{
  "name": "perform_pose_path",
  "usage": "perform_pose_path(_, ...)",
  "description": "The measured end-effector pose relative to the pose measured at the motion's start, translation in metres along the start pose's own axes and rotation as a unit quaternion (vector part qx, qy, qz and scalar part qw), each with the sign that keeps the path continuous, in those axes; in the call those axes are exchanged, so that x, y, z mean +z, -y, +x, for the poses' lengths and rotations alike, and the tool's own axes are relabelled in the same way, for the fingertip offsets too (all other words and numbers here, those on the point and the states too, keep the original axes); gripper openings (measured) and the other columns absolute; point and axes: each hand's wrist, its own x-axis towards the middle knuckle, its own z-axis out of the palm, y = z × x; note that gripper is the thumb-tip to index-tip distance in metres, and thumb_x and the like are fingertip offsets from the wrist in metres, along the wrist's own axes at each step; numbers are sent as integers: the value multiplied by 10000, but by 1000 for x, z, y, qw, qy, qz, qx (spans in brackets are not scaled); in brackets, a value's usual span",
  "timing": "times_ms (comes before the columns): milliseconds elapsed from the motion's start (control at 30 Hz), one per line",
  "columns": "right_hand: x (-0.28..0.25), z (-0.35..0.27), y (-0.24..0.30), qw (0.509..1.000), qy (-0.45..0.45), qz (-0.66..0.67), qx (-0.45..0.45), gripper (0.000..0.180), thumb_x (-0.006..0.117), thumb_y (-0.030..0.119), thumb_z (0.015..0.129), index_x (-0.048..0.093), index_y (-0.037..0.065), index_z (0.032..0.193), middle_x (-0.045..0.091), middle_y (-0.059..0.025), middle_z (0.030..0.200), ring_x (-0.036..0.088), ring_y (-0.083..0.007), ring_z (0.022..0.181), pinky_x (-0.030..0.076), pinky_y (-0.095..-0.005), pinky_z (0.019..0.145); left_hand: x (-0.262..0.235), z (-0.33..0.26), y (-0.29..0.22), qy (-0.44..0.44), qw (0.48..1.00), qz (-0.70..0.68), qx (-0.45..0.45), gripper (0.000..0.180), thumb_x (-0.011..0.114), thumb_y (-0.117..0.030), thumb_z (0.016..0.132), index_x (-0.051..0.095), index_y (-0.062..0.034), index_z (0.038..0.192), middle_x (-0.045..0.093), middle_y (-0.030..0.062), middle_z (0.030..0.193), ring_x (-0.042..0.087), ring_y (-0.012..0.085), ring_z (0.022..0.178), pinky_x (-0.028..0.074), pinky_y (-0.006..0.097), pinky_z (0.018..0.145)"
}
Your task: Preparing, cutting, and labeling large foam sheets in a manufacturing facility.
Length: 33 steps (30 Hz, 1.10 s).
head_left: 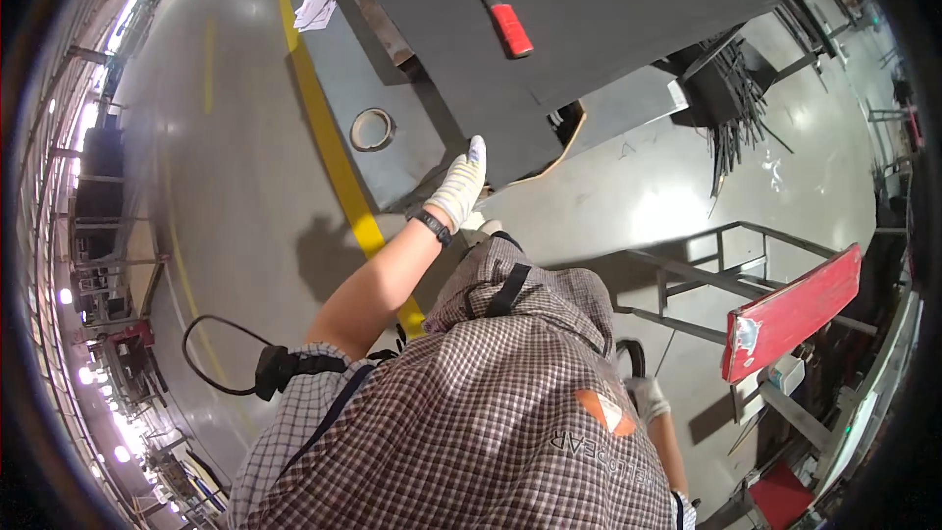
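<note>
My left hand point(463, 186), in a white striped glove, is at the near left corner of a large dark grey sheet point(618, 29). One finger or the thumb lies stretched along the sheet's top; the other fingers are hidden, apparently closed round the edge. A knife point(511, 30) with a red handle and a dark blade rests on the sheet, beyond my hand. My right hand point(648, 398), also gloved, hangs low at my right side, near a dark curved thing point(632, 357). Its fingers are too small and partly hidden to read.
A tape roll point(373, 130) and crumpled paper point(315, 10) lie on a grey lower surface left of the sheet. Thin dark strips point(731, 103) hang from a support at right. Nearer stands a metal frame with a red board point(793, 312). A yellow line point(334, 157) crosses the floor.
</note>
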Motion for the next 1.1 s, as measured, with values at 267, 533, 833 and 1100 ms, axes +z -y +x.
perform_pose_path(267,-30,-5,273,964,-9,75,-254,242,691,263,881,552,101,767,491,14,568,436,-98,419,357,-268,386,7,13,3,-52,977,204,31,818,318,-654,970,538,84,1245,563,253,1291,555,367,1174,407,381,1003)
perform_pose_path(533,-109,-9,456,917,56,263,-295,192,633,284,930,561,107,909,472,28,627,469,-97,503,405,-280,436,-56,38,-109,-56,748,598,283,369,595,-393,941,628,-37,850,635,123,705,604,245,611,486,369,570)
perform_pose_path(833,-369,116,445,886,-78,430,-156,323,589,294,946,469,148,683,457,10,570,470,-175,527,444,-330,517,31,176,-227,-166,871,462,-8,603,581,-593,848,685,-16,992,680,227,998,627,415,980,482,463,843)
perform_pose_path(1100,-590,126,525,810,-229,499,-205,347,501,355,962,487,175,666,475,13,559,479,-193,539,441,-345,589,24,199,-261,-228,956,180,-48,293,687,-329,888,621,-51,822,561,11,618,525,121,518,420,318,478)
